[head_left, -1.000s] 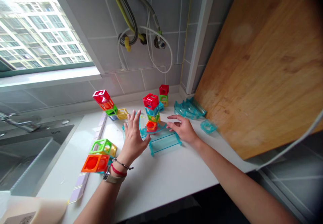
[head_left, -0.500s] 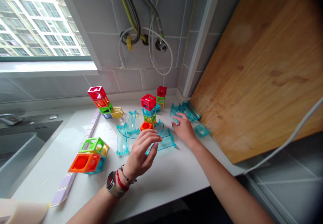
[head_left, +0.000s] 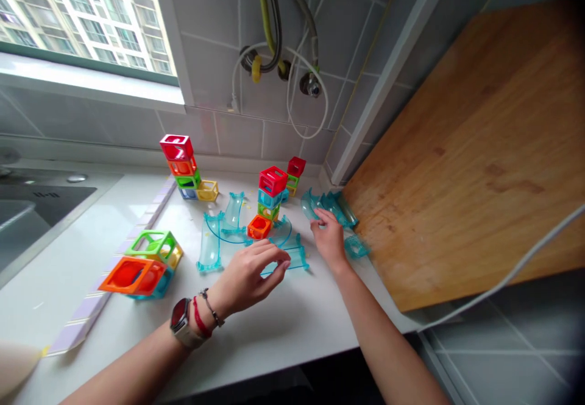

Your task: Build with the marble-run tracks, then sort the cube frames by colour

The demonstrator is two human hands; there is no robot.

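My right hand (head_left: 328, 237) is at the blue track pile (head_left: 339, 207), far right on the counter (head_left: 292, 332). Fingers bent at its near edge; can't tell if I've gripped a piece. Left hand (head_left: 251, 274) loosely curled, holding nothing, by the flat track (head_left: 298, 257). Block tower (head_left: 273, 181) left of pile.

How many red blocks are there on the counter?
3. The left red block tops the left tower, the middle red block the middle tower, and the back red block the back tower, partly hidden behind the middle one. More could be hidden.
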